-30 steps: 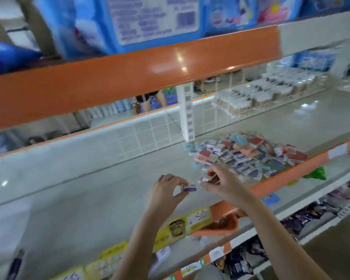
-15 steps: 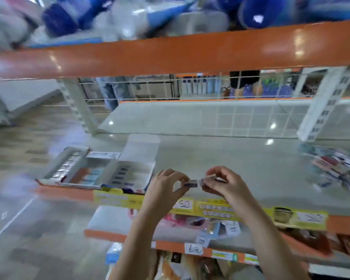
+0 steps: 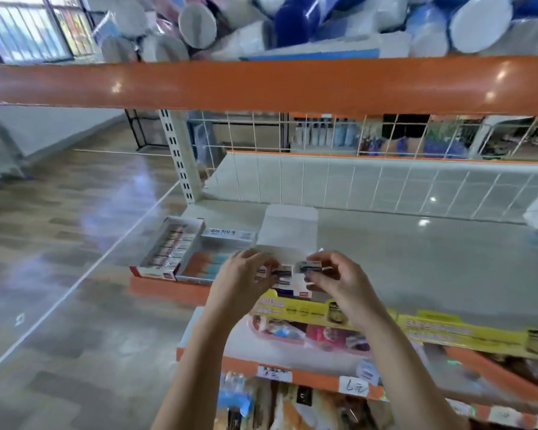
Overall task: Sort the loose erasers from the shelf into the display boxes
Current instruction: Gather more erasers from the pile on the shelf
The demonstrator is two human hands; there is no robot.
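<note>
Orange metal edges run along the big shelf (image 3: 416, 243), which has a wide grey top. At its left end sit three display boxes side by side. The far-left box (image 3: 168, 246) is full of neat rows of erasers. The middle box (image 3: 205, 262) holds orange and blue ones and looks partly filled. The right box (image 3: 288, 231) has its white lid standing up, and both hands hover right over it. The left hand (image 3: 243, 280) pinches a small eraser (image 3: 263, 272) with curled fingers. The right hand (image 3: 336, 280) pinches another eraser (image 3: 309, 266) the same way. Neither eraser is in a box yet. So some sorting looks done, but I think more is left. No loose pile shows in this view.
</note>
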